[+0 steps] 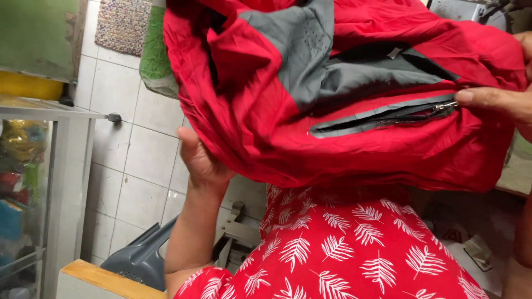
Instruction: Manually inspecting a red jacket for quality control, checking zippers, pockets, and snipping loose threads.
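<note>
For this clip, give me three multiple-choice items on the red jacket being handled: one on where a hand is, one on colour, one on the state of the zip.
1. Where is the right hand?
A. At the metal zip pull of the pocket zip
B. On the woven floor mat
C. On the wooden edge at the bottom left

2. What colour are the panels on the crumpled red fabric jacket?
A. Yellow
B. Grey
C. White

3. How is the grey-edged pocket zip?
A. Torn off the jacket
B. Hidden under a flap
C. Partly open, showing a dark gap

Answers:
1 A, the fingertips sit right at the pull while the left hand grips the jacket from below.
2 B, grey panels show on the red.
3 C, the teeth gape along the slot.
</note>
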